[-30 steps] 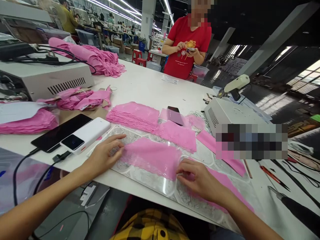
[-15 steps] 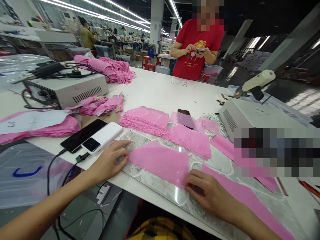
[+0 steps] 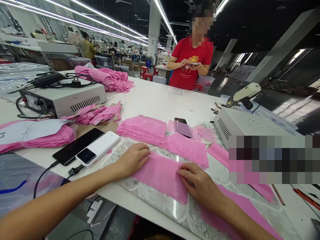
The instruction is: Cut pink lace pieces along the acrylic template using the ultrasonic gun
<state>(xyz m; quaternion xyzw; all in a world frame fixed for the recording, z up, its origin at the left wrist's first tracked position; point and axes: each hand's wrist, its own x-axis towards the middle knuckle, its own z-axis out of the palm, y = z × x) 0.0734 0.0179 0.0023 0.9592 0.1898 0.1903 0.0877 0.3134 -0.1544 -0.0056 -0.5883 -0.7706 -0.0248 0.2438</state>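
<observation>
A pink lace piece [image 3: 162, 175] lies flat on a clear plastic sheet [image 3: 150, 195] over white lace at the table's near edge. My left hand [image 3: 133, 158] presses palm down on the piece's left end. My right hand [image 3: 197, 185] rests flat on its right end, fingers spread. A long pink strip [image 3: 240, 206] runs off to the right under my right forearm. Behind the piece lie a stack of pink lace [image 3: 142, 128] and another pink lace piece [image 3: 187, 148].
A white power bank [image 3: 98, 148] and black phone [image 3: 77, 145] sit left of my hands, cabled. Grey machine boxes stand at left [image 3: 62, 98] and right [image 3: 240, 125]. A second phone [image 3: 181, 125] lies on pink fabric. A person in red [image 3: 190, 61] stands across the white table [image 3: 155, 96].
My left hand slid from the clear sheet onto the pink piece's left end. My right hand moved further onto its right end. The view tilted upward.
</observation>
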